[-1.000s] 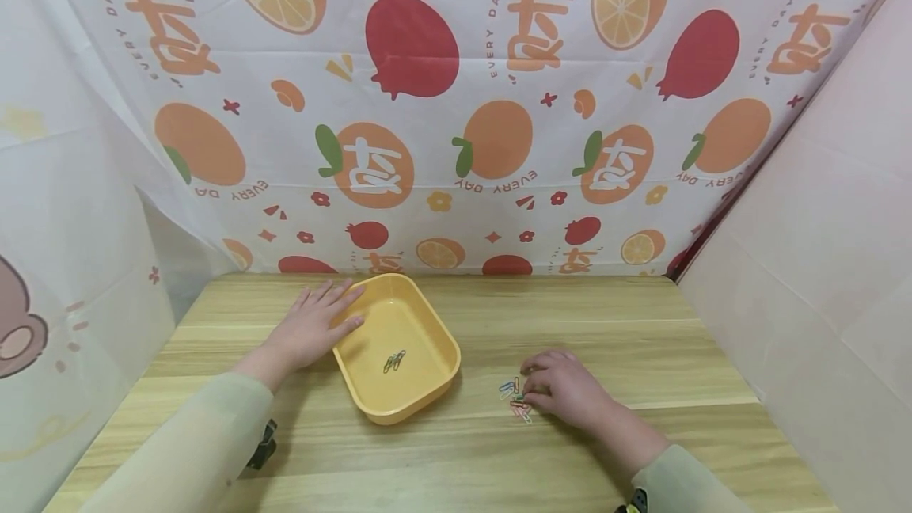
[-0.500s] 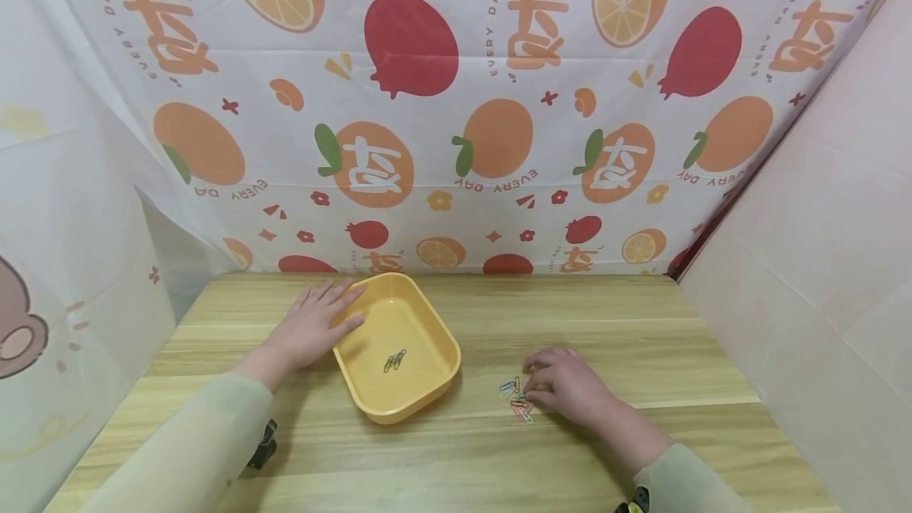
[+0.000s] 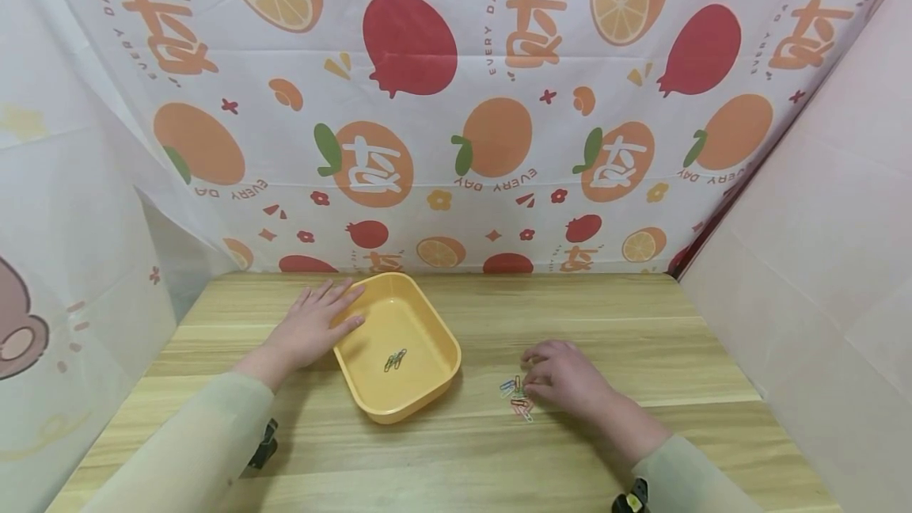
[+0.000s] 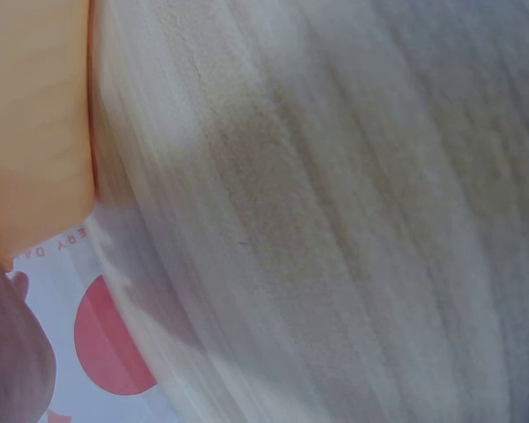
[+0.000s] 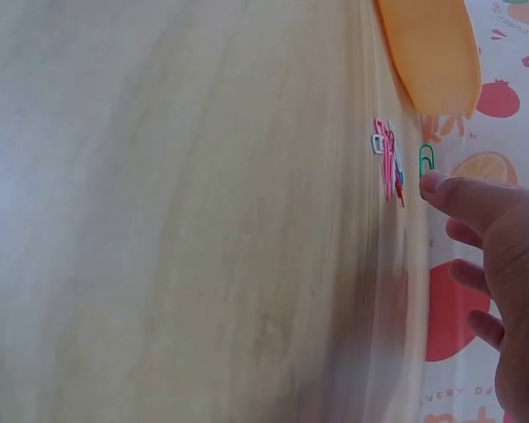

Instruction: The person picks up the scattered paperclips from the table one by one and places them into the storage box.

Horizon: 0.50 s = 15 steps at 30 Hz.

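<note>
A green paper clip [image 5: 427, 156] is pinched between the thumb and a finger of my right hand [image 3: 566, 378]. In the right wrist view it stands up from the fingertips, apart from the other clips. Just left of this hand, a small pile of coloured paper clips [image 3: 519, 402] lies on the table. My left hand [image 3: 309, 328] rests on the left rim of a yellow tray [image 3: 388, 323], its fingers straight and spread and the thumb over the inside. Several paper clips [image 3: 395, 360] lie together on the tray's floor.
The wooden table [image 3: 456, 457] ends at the back against a fruit-print curtain [image 3: 456, 220]. Pale cloth walls [image 3: 819, 260] stand on either side. In the left wrist view, mostly tabletop and the tray's outer side [image 4: 35, 115] show.
My right hand has shifted slightly up and away from the pile, and the green paper clip has come off it. My left hand and the tray have stayed where they were.
</note>
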Tool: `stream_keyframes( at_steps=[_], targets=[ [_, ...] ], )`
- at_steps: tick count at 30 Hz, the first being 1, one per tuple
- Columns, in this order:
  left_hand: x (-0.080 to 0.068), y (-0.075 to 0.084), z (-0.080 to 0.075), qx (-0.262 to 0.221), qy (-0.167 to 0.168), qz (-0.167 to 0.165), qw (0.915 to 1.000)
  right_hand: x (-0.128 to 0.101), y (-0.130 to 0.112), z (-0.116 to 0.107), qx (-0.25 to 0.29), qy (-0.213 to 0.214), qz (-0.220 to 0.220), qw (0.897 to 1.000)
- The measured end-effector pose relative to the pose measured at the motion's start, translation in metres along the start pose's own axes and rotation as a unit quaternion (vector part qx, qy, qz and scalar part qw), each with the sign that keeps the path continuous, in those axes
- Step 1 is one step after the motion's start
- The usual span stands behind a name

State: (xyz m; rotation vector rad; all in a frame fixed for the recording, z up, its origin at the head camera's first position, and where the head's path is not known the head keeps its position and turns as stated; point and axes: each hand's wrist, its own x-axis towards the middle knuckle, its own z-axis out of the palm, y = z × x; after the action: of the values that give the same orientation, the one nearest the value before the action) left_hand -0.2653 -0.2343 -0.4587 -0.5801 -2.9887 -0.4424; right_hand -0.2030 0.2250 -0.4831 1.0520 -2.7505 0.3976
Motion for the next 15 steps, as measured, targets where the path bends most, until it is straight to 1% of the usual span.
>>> stream_keyframes(
  at_steps=[6, 13, 15],
  targets=[
    [0.0, 0.002, 0.0, -0.004, 0.003, -0.001, 1.0, 0.005, -0.002, -0.004, -0.006, 0.001, -0.004, 1.0],
    [0.0, 0.001, -0.001, -0.003, -0.002, 0.0, 1.0, 0.011, -0.004, -0.009, 0.009, 0.002, -0.006, 1.0],
    [0.0, 0.001, -0.001, 0.0, -0.003, 0.0, 1.0, 0.012, -0.004, -0.01, 0.006, 0.005, -0.01, 1.0]
  ],
)
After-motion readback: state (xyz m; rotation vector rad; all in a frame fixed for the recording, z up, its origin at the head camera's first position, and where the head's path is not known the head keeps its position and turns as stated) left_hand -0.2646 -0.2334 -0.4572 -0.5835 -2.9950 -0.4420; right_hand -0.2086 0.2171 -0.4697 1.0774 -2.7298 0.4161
